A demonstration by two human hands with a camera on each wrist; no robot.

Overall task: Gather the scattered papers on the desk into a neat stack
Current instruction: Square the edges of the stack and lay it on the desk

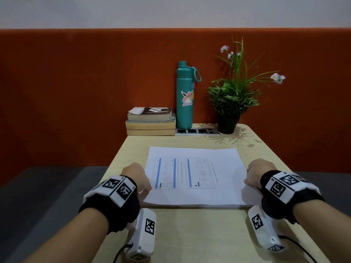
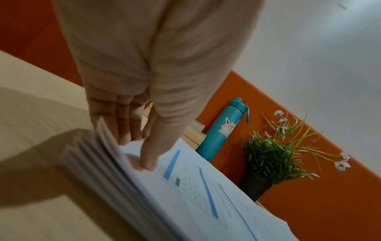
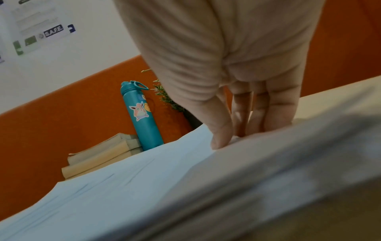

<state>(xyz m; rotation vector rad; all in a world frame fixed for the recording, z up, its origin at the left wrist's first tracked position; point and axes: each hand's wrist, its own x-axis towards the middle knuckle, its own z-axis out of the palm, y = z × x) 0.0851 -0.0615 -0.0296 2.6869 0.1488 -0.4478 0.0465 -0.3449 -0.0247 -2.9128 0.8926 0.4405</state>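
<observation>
A stack of white papers (image 1: 197, 177) lies in the middle of the beige desk (image 1: 199, 234), the top sheet printed with tables and blue bars. My left hand (image 1: 147, 188) holds the stack's left edge. In the left wrist view the thumb (image 2: 148, 161) presses on the top sheet and the fingers (image 2: 123, 127) reach down behind the fanned edge of the stack (image 2: 206, 203). My right hand (image 1: 248, 179) holds the right edge the same way, with the thumb (image 3: 218, 140) on top of the stack (image 3: 123, 187) and the fingers (image 3: 278, 114) behind its edge.
At the back of the desk stand a pile of books (image 1: 151, 121), a teal bottle (image 1: 185, 97) and a potted plant (image 1: 233, 95), with a power strip (image 1: 197, 131) in front of them. An orange partition rises behind. The desk's left edge runs close to my left hand.
</observation>
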